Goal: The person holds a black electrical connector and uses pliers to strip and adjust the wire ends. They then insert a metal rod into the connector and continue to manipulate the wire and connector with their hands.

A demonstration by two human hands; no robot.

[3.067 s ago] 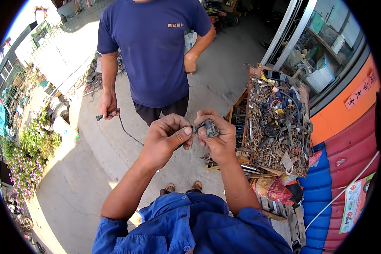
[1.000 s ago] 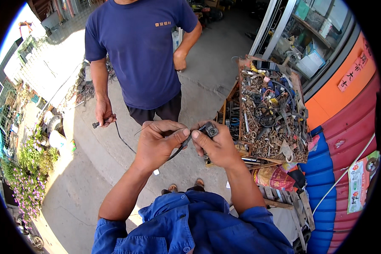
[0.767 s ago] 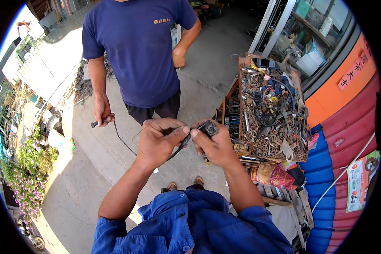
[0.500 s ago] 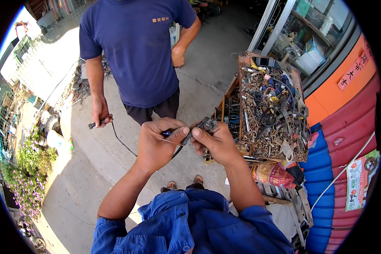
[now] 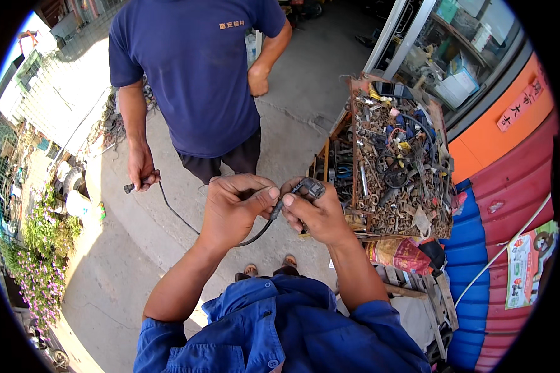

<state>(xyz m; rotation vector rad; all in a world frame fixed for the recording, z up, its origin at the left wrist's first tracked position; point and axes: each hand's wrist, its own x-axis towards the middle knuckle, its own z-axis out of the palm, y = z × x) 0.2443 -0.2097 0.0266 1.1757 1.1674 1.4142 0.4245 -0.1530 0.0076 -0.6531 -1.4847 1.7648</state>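
A black cable (image 5: 255,238) ends in a black angled plug (image 5: 309,186) with a ribbed sleeve. My right hand (image 5: 317,214) is closed round it, thumb on the sleeve and the plug head showing above the fingers. Beside it, my left hand (image 5: 233,208) is pinched, its thumb and fingertips against the sleeve. Whatever lies between those fingertips is too small or hidden to tell. The cable runs behind my left wrist to another person's hand (image 5: 143,171), which holds its far end with a small black connector (image 5: 129,188).
That person (image 5: 186,81) in a dark blue shirt stands facing me. At right, a metal tray (image 5: 353,149) heaped with bolts, nuts and wires sits over shelves of tools; a phone (image 5: 393,90) lies on it. Wooden slats (image 5: 445,301) and a red bag (image 5: 397,256) are below.
The thin wire strand and blue bit by my left fingers no longer show. The plug has turned slightly in my right hand. The other person's hand has shifted left with the connector.
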